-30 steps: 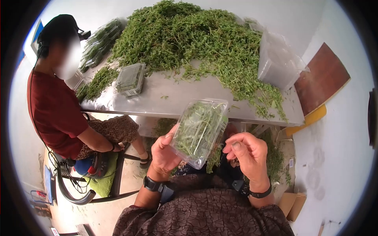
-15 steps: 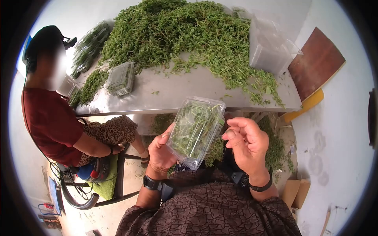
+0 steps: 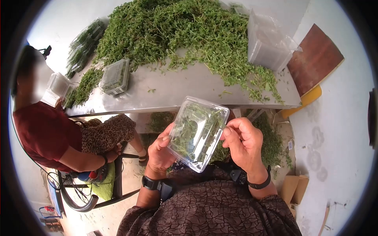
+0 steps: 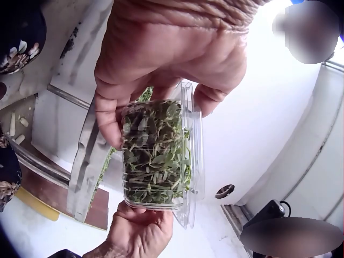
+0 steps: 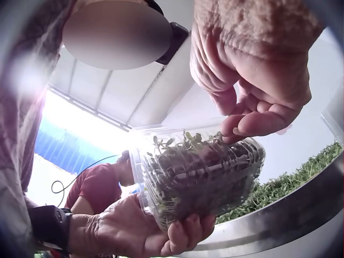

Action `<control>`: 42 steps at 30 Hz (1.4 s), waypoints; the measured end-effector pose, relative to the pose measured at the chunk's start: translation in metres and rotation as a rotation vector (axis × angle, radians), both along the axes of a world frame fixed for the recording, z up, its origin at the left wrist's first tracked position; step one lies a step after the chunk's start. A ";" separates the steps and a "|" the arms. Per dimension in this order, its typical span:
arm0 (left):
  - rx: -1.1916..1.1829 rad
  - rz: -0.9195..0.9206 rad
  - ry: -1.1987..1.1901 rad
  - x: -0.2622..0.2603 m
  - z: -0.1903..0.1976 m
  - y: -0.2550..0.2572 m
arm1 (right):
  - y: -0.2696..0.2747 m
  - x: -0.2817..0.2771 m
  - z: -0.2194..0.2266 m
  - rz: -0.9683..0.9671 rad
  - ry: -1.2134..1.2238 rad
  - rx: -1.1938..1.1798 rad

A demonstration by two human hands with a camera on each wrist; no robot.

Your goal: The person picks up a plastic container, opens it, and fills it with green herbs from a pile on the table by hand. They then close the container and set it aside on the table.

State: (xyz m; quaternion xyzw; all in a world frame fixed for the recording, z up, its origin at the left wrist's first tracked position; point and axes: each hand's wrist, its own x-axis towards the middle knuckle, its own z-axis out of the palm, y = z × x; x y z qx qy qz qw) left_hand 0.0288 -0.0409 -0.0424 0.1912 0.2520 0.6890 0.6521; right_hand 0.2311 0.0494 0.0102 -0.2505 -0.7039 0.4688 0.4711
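Note:
A clear plastic box (image 3: pixel 197 131) packed with green sprigs is held in front of the body, its lid facing up. My left hand (image 3: pixel 160 153) grips it from the left, thumb on the rim and fingers beneath; in the left wrist view this hand (image 4: pixel 172 54) spans the box (image 4: pixel 153 156). My right hand (image 3: pixel 246 145) is at the right edge, thumb and forefinger together at the rim. In the right wrist view the right fingertips (image 5: pixel 234 126) touch the box's edge beside leaves poking out at the lid seam.
Loose greens (image 3: pixel 165 31) are heaped on the metal table (image 3: pixel 169 84). A filled box (image 3: pixel 115 76) stands at its left front, stacked filled boxes (image 3: pixel 84 45) behind, and a stack of clear containers (image 3: pixel 269 43) at the right. A seated person (image 3: pixel 51 133) is at the left.
My right fingers have moved in from beside the box to its right edge. The box has tilted slightly in my left hand. The seated person has shifted left in view, a hand now near the table's containers.

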 end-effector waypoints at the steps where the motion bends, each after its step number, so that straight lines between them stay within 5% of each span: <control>1: -0.002 -0.001 -0.002 0.000 0.000 0.000 | 0.001 0.000 -0.001 -0.002 -0.019 0.017; 15: 0.044 0.068 0.344 0.006 0.001 -0.002 | 0.010 0.003 -0.017 -0.040 -0.079 0.108; 18: 0.065 0.050 0.334 0.005 -0.001 -0.003 | 0.008 0.008 -0.014 -0.028 -0.096 0.059; 20: 0.059 0.039 0.323 0.005 -0.004 -0.002 | 0.007 0.011 -0.008 0.087 -0.032 -0.190; 42: 0.096 0.052 0.395 0.028 0.017 -0.008 | -0.009 0.033 -0.005 0.122 -0.074 -0.285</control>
